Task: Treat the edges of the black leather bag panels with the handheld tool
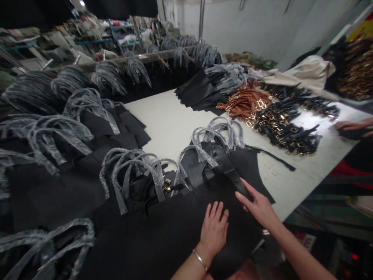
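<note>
My left hand point(215, 229), with a silver bangle on its wrist, lies flat on a large black leather-like panel point(175, 229), fingers stretched out. Just to the right, my right hand point(259, 202) pinches a flat black strap point(237, 181) between thumb and fingers, over the panel's right part. Beyond the panel's upper edge stand plastic-wrapped bag handles point(201, 146). More wrapped handles point(132, 167) rise to the left, with black straps and a gold buckle point(167, 190) among them. The far end of the held strap lies near a slit area; how it meets the panel is unclear.
Brown straps with gold clasps point(247, 100) and a heap of black straps with gold buckles point(288, 128) lie on the white table point(163, 116). Stacked black panels point(198, 91) sit behind. Wrapped handles hang on a rail point(110, 76). Another person's hand point(354, 125) is at far right.
</note>
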Motion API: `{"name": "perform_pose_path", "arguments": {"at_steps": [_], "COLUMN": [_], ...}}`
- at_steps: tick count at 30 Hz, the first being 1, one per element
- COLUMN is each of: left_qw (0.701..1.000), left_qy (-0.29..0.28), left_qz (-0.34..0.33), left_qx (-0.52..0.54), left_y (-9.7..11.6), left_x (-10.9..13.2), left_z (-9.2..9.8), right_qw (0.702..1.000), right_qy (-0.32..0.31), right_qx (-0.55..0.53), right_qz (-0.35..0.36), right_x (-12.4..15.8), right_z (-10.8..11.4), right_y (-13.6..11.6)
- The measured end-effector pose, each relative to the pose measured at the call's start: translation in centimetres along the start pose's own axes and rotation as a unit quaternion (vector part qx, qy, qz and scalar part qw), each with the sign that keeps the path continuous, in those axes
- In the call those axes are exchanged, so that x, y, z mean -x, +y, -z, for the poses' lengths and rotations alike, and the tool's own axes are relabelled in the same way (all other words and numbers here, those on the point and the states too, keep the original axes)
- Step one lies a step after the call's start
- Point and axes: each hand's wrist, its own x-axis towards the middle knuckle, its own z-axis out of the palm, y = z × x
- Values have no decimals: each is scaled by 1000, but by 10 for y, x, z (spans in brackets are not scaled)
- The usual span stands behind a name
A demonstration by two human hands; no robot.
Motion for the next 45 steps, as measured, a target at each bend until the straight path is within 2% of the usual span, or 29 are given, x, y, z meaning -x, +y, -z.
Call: {"name": "perform_pose_path", "arguments": {"at_steps": [4, 7, 11, 16, 21, 24, 28, 31, 35, 38, 42, 44, 45], "left_qw": [1000, 999, 999, 997, 997, 998, 998, 996, 993, 987, 981, 983, 983], "left_qy": [-1, 0, -5, 1, -3, -5, -38, -79, -117, -159, -191, -177, -165], "left_qz": [4, -1, -11, -15, -22, -24, -33, -26, -21, -18, -30, -30, -22], "left_qx": [23, 39, 52, 73, 74, 61, 35, 26, 17, 8, 1, -44, -75], "left_y": [-1, -2, -2, -3, -4, -5, -5, -4, -3, 2, 6, -5, -17], "left_x": [0, -1, -1, 0, 1, 2, 4, 2, -5, -4, 3, -5, -15], "left_z": [2, 2, 1, -3, -7, -12, -20, -20, -8, -4, -15, -21, -21], "right_qw": [993, 985, 985, 981, 976, 967, 946, 943, 929, 919, 923, 932, 936], "right_qy": [-119, -164, -164, -183, -168, -209, -291, -285, -301, -322, -312, -288, -282], "right_qx": [11, 26, 45, 63, 107, 113, 121, 136, 161, 175, 177, 173, 146], "right_qz": [-17, -45, -30, 26, 92, 91, 79, 109, 140, 146, 136, 137, 152], "right_x": [8, 9, 7, 2, -9, -5, 5, 5, 0, 1, 7, 7, 6], "right_z": [6, 3, -7, -24, -39, -36, -32, -42, -58, -59, -65, -76, -83], "right_y": [12, 12, 1, -20, -40, -45, -49, -60, -75, -72, -54, -46, -43]}}
